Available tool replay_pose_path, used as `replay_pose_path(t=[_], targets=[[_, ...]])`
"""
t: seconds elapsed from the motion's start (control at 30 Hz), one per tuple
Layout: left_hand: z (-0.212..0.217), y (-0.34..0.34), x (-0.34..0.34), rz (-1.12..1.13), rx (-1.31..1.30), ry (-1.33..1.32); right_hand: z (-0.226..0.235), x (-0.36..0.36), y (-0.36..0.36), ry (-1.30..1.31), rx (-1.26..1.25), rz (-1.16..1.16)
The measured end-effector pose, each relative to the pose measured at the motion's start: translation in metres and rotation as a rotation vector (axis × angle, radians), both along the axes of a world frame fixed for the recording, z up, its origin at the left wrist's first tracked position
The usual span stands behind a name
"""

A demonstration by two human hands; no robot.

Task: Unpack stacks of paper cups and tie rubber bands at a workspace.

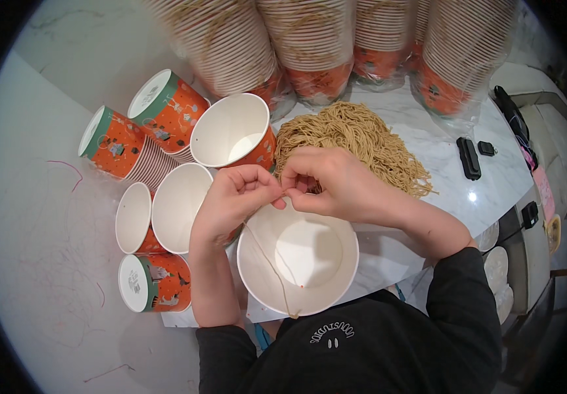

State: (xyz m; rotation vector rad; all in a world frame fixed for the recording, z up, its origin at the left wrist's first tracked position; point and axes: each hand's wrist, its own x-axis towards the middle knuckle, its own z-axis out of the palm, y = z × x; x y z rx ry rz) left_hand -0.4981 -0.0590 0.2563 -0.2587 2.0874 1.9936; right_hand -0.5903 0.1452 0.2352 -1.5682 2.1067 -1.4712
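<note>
Left hand (234, 197) and right hand (336, 180) fingers pinching tan twine strand (267, 253) over white paper bowl (298, 257), tan twine heap (355, 141) behind, 5 orange paper cup stacks (165, 151) left on white marble tabletop (441, 157).

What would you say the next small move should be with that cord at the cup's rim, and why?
Probably draw the cord through with the right hand: both hands pinch it at the white cup rim, the left hand steadying, while a loose length trails slack across the cup.

Clear plastic sleeves (309, 46) of stacked orange-and-white paper cups along the far table edge
</note>
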Motion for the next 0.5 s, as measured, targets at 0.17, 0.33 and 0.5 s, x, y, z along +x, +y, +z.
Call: replay_pose_path(t=[0.17,0.33,0.5], targets=[[-0.020,0.007,-0.003,0.073,0.020,0.177,0.000,-0.002,-0.002,0.030,0.028,0.009],[-0.014,0.008,-0.002,0.100,-0.081,0.121,-0.004,-0.004,-0.002,-0.108,0.006,0.015],[-0.008,0.007,-0.002,0.097,-0.112,0.086,-0.003,-0.002,-0.005,-0.150,0.024,0.014]])
